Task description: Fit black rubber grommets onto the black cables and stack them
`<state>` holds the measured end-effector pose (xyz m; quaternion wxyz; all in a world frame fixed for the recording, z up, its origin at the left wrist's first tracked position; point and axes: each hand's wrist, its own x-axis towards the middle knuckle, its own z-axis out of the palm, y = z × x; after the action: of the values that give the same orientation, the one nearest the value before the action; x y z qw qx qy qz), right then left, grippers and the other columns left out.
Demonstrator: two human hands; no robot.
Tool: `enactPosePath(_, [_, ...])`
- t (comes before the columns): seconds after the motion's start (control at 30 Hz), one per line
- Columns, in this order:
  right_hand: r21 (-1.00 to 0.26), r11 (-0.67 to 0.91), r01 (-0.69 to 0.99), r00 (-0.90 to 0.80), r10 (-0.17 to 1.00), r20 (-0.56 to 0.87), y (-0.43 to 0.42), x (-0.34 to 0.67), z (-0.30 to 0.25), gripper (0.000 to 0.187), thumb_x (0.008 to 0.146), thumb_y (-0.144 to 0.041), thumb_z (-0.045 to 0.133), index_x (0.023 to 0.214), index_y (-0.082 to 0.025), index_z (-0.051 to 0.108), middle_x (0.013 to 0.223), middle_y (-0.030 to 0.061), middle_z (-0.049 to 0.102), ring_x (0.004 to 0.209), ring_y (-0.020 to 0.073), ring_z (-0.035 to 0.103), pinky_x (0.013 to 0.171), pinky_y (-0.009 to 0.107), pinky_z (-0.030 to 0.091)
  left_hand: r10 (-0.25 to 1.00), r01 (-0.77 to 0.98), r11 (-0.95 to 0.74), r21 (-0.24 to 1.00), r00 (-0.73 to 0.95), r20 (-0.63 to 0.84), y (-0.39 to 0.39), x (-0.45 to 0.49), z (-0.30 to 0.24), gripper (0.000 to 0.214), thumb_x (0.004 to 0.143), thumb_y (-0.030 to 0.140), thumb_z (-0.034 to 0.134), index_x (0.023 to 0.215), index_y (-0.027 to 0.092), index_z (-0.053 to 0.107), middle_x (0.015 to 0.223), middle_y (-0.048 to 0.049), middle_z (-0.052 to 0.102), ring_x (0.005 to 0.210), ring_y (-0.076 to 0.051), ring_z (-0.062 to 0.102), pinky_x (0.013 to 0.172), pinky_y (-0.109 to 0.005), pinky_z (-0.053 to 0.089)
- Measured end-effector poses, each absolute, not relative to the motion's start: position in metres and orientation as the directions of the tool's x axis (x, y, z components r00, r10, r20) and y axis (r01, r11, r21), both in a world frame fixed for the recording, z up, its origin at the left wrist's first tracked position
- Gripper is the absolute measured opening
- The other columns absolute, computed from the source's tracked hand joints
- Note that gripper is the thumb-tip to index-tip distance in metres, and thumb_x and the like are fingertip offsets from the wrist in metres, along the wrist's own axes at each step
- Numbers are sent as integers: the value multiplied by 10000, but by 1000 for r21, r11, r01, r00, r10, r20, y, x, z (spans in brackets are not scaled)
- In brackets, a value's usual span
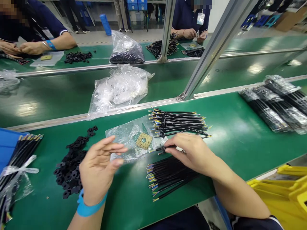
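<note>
My right hand (192,151) pinches a short black cable (168,147) that carries a small black ring near its stripped end. Beside it, my left hand (99,167) hovers with fingers stretched out and nothing in it, a blue wristband at the wrist. Between the hands lies a clear plastic sheet (124,137) with a small square green pad (144,141) on it. One bundle of black cables (177,123) with coloured tips lies behind my right hand, another pile (168,175) just below it. A heap of black rings (72,163) sits left of my left hand.
Green bench with a metal rail and slanted post (211,51). Clear bags (120,89) lie beyond the rail. Wrapped cable bundles (275,102) at right, tied cables (16,156) at left, yellow bin (287,191) at lower right. Two other people work across the bench.
</note>
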<state>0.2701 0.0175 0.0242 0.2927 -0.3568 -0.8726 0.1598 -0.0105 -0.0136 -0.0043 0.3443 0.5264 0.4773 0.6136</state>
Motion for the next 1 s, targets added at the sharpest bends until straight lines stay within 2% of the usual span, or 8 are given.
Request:
enactPosePath(0.13, [-377,567,732,-626,779,-44,36,285,20,19,942,-182,698,937,-190,682,886,-3,738,795,153,678,706,260,426,907,133,-279,951,-288,306,-12,-19,-4,459,763,344,886,1197,301,743,935,24,779,776,-141,757,740,-245,631])
enactPosePath(0.2, [-341,520,783,-598,780,-184,40,283,16,35,931,-184,713,922,-194,680,898,-3,743,798,154,678,676,253,390,910,138,-272,952,-286,301,-13,-19,-4,451,767,340,883,1195,305,744,933,26,777,771,-138,750,730,-247,624])
enactPosePath(0.5, [-185,544,819,-574,763,-297,46,274,8,82,902,-217,751,978,-186,740,998,50,740,907,191,683,742,273,414,911,185,-264,947,-275,308,-13,-17,-2,421,777,319,876,1178,302,749,905,29,779,754,-135,745,693,-237,605])
enactPosePath(0.63, [-141,580,802,-597,783,-175,42,284,17,58,948,-200,682,919,-172,723,881,38,716,824,172,655,712,282,398,917,161,-243,957,-285,280,-13,-20,-5,408,786,301,868,1176,298,747,922,25,774,766,-138,741,700,-237,607])
enactPosePath(0.77, [33,542,840,-537,820,201,36,303,40,198,1014,-200,549,896,-173,706,811,53,689,770,176,616,712,302,409,924,149,-201,968,-299,238,-13,-22,-7,382,804,324,850,1169,290,742,956,16,768,807,-150,734,762,-264,619])
enactPosePath(0.83, [103,481,871,-487,813,319,44,306,48,254,1040,-219,492,941,-178,722,840,69,706,768,179,605,711,307,416,908,206,-196,959,-332,257,-12,-23,-3,355,823,348,832,1159,280,743,937,10,763,815,-159,730,766,-287,620])
enactPosePath(0.9, [125,449,885,-464,819,338,62,303,48,268,1046,-236,482,978,-184,735,876,74,725,783,181,609,705,303,420,860,300,-198,933,-403,312,-13,-27,4,342,849,360,806,1171,270,735,932,7,757,817,-162,726,763,-309,614])
enactPosePath(1.0, [106,429,897,-441,858,263,95,291,37,212,1020,-246,541,994,-185,742,907,70,737,830,188,644,689,289,422,743,442,-164,882,-533,406,-14,-45,15,357,919,377,721,1258,272,682,1002,27,744,849,-154,719,818,-349,588])
